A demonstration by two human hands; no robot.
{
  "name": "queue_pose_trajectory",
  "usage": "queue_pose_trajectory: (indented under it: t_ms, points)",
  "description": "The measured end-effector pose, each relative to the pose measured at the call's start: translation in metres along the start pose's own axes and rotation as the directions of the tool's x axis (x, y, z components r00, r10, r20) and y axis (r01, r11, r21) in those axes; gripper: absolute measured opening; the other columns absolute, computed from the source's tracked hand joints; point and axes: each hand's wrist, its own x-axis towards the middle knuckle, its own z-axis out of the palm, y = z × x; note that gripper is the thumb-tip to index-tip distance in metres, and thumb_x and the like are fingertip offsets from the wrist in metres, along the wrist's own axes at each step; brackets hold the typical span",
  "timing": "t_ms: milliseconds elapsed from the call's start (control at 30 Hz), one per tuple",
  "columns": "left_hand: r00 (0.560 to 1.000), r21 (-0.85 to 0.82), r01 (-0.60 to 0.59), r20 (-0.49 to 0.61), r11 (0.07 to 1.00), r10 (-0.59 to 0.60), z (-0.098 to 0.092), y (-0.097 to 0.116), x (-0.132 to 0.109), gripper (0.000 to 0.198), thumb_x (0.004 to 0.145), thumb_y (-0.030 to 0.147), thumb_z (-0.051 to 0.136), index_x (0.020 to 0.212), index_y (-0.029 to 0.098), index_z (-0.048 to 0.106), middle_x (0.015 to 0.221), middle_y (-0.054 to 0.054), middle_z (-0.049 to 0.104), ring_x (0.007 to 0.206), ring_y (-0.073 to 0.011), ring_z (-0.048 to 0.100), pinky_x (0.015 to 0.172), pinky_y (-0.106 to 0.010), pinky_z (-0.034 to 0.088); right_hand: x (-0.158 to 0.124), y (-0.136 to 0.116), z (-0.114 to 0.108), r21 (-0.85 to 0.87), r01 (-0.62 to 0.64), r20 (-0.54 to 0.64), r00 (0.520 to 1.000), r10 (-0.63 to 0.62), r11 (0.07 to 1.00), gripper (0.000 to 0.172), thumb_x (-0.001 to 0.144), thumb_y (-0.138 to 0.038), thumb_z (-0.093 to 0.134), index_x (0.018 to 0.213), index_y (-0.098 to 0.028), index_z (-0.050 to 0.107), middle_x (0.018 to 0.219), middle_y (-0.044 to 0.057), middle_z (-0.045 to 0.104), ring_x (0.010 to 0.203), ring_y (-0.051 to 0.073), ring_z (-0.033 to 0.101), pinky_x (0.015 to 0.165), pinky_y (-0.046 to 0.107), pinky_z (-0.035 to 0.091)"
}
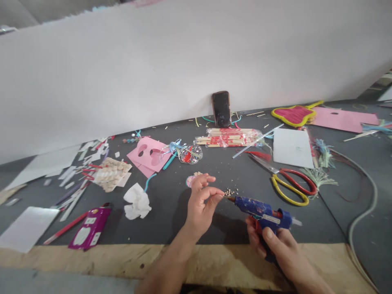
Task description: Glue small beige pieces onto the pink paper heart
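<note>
My right hand (277, 243) is wrapped around the handle of a blue hot glue gun (257, 208), whose nozzle points left. Thumb and forefinger of my left hand (203, 202) are pinched together right by the nozzle tip. What they hold, if anything, is too small to make out. Just behind the fingertips lies a little heap of tiny beige beads (230, 192). A small round pink-and-blue piece (190, 181) with more beige bits near it is partly hidden behind my left hand.
Red-and-yellow-handled scissors (290, 185) lie at right, near a grey cable (373, 188). Wrapped wooden sticks (229, 138) lie before a propped phone (221, 109). Pink card cutouts (150, 153), crumpled tissue (137, 201), a purple packet (90, 228) and paper strips (67, 175) are left.
</note>
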Motion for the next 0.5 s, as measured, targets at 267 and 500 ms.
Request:
queue_pose_trajectory:
  t_ms: [267,500]
  points:
    - [1.0,0.004,-0.002,0.002,1.0,0.002,-0.0004,-0.0003,0.0,0.012,0.088,0.028,0.057,0.083,0.023,0.067,0.114,-0.007,0.05,0.122,-0.0239,0.04,0.101,-0.045,0.038,0.0005,0.0028,-0.0005,-0.006,0.026,0.003,1.0,-0.026,1.0,0.051,0.076,-0.061,0.06,0.093,-0.013,0.065,0.061,0.001,0.053,0.048,0.011,0.043,0.048,0.026,0.037]
    - [1.0,0.013,-0.01,0.002,1.0,0.01,-0.0003,-0.0008,0.0002,0.011,0.088,0.027,0.057,0.083,0.023,0.066,0.114,-0.007,0.05,0.121,-0.0241,0.041,0.101,-0.045,0.038,0.0006,0.0038,-0.0002,0.028,0.021,-0.01,1.0,-0.02,0.999,0.048,0.075,-0.06,0.063,0.088,-0.014,0.063,0.06,0.0,0.052,0.048,0.009,0.041,0.047,0.024,0.034]
